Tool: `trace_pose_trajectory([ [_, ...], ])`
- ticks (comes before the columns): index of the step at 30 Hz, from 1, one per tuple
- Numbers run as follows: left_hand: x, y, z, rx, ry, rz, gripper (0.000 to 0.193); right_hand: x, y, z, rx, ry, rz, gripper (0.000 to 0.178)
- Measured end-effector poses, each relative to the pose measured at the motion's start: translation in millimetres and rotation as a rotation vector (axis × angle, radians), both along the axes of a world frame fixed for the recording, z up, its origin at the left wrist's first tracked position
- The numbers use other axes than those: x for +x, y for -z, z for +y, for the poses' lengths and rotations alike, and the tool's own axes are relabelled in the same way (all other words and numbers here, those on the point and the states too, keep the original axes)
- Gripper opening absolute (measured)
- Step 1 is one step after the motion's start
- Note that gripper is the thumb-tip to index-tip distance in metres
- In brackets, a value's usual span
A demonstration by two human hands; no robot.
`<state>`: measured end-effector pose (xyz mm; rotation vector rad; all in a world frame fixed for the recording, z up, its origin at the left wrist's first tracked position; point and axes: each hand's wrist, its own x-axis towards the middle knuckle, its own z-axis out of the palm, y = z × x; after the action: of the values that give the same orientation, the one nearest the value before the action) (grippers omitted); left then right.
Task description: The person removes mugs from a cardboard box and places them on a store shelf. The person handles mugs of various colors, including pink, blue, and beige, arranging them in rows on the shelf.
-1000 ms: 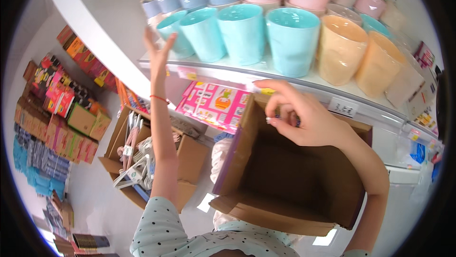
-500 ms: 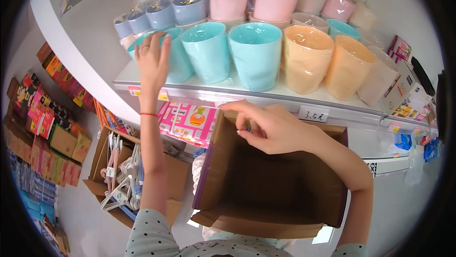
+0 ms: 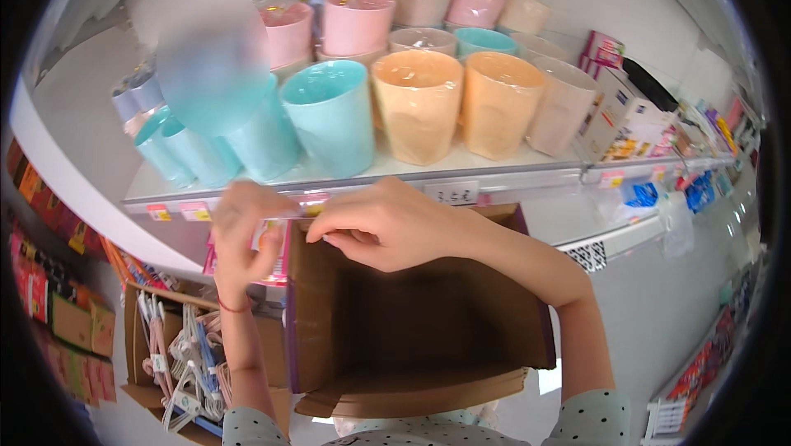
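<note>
An open brown cardboard box (image 3: 420,322) with purple outer edges rests against my front, seen from above, its dark inside facing up. My right arm wraps round its right side. My right hand (image 3: 387,224) lies over the far rim with its fingers curled in at the far left corner. Just left of that corner is my left hand (image 3: 247,232), smeared by motion, so its fingers cannot be read. Ahead, the shelf bears turquoise bins (image 3: 328,121) and orange bins (image 3: 418,108), wrapped in clear film.
Behind the front row are stacked pink bins (image 3: 358,22). A price rail (image 3: 527,178) edges the shelf. On the floor at left sits a carton of bundled cables (image 3: 185,355); boxed goods (image 3: 74,314) stand farther left. A blurred patch hides part of the back left.
My left hand has come off the turquoise bins, back toward me and down beside the cardboard box. The view has swung right; my right hand stays at the box's far rim.
</note>
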<state>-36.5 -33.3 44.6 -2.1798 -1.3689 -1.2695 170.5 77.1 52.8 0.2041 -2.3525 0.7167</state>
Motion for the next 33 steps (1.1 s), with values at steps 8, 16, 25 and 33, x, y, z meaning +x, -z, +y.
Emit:
trace_pose_trajectory([
  [8, 15, 48, 17, -0.411, 0.254, -0.074, 0.007, 78, -48, -16, 0.352, 0.500, 0.356, 0.025],
  [16, 13, 51, 18, -0.429, 0.307, -0.162, 0.004, 250, -97, 53, 0.677, 1.666, 0.416, 0.052],
  [25, 8, 54, 12, -0.457, 0.296, -0.142, 0.004, 317, -60, 134, 0.041, 1.691, 0.336, 0.078],
  [33, 7, 57, 13, -0.441, 0.284, -0.108, 0.004, 261, -79, 95, 0.207, 1.425, 0.638, 0.063],
])
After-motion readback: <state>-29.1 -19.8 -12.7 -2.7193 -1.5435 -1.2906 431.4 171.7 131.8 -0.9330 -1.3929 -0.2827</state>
